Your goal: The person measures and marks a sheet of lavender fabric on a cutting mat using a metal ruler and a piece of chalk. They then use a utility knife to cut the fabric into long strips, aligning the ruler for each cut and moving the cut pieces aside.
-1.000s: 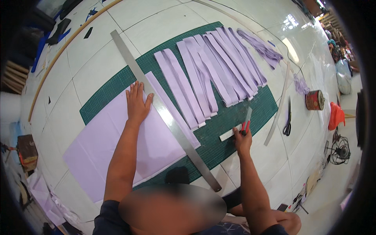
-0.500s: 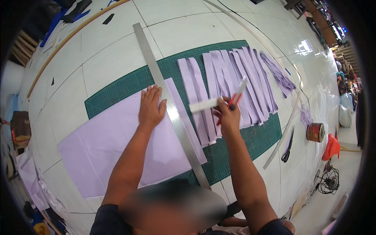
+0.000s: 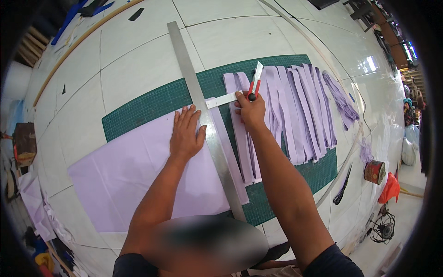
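My left hand (image 3: 186,135) lies flat, fingers stretched out, on a folded lilac cloth (image 3: 134,180). Its fingertips and thumb reach the edge of a long metal ruler (image 3: 203,113), which runs across the cloth. A narrow band of cloth shows on the ruler's right side. My right hand (image 3: 251,110) is closed round a red utility knife (image 3: 254,86), its blade pointing away from me. Between the same fingers is a short, pale flat strip like a small ruler (image 3: 224,100); its left end meets the cloth band beside the long ruler.
Several lilac cloth strips (image 3: 302,111) lie side by side on the green cutting mat (image 3: 147,108), with a bundled strip (image 3: 340,99) at its far right. Black scissors (image 3: 341,187), a round tin (image 3: 374,172) and a red plastic bag (image 3: 390,188) are on the tiled floor to the right.
My right hand has moved left and away from me, bringing the short strip to the cloth band by the long ruler. The knife went with it. My left hand still presses the cloth.
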Demonstrator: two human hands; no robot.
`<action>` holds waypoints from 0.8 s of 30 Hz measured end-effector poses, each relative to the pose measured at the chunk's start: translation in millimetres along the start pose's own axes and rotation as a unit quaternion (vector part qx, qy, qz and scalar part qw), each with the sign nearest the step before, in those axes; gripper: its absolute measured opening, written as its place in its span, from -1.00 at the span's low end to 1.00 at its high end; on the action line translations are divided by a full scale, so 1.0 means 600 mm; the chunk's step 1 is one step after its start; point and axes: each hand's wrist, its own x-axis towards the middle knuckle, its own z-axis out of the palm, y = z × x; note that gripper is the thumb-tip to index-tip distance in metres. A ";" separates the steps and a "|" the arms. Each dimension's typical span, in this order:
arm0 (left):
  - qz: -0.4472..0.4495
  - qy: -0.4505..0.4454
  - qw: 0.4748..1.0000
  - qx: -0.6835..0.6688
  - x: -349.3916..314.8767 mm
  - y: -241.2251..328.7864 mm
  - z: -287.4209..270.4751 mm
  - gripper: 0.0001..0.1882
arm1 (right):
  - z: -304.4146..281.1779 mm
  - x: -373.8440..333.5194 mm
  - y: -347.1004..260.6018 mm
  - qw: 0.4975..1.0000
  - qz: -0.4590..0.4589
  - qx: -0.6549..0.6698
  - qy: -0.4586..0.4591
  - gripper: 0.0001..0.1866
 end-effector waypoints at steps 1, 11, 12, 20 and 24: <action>0.000 0.000 1.000 0.003 0.002 0.000 0.000 -0.52 | 0.000 -0.001 -0.002 1.000 0.004 -0.011 0.006 -0.65; 0.002 -0.003 1.000 0.003 0.007 0.002 0.002 -0.52 | 0.000 0.008 0.001 0.999 0.009 -0.039 0.020 -0.68; 0.003 -0.001 1.000 0.003 0.007 0.002 0.002 -0.52 | 0.000 0.008 0.000 0.999 0.011 -0.037 0.017 -0.69; 0.021 0.012 0.999 0.022 0.001 0.000 -0.002 -0.53 | -0.001 -0.004 -0.017 0.999 0.030 -0.030 -0.004 -0.67; 0.033 0.020 0.999 0.019 0.009 0.011 0.011 -0.52 | -0.031 -0.008 -0.027 0.997 -0.009 0.079 -0.004 -0.63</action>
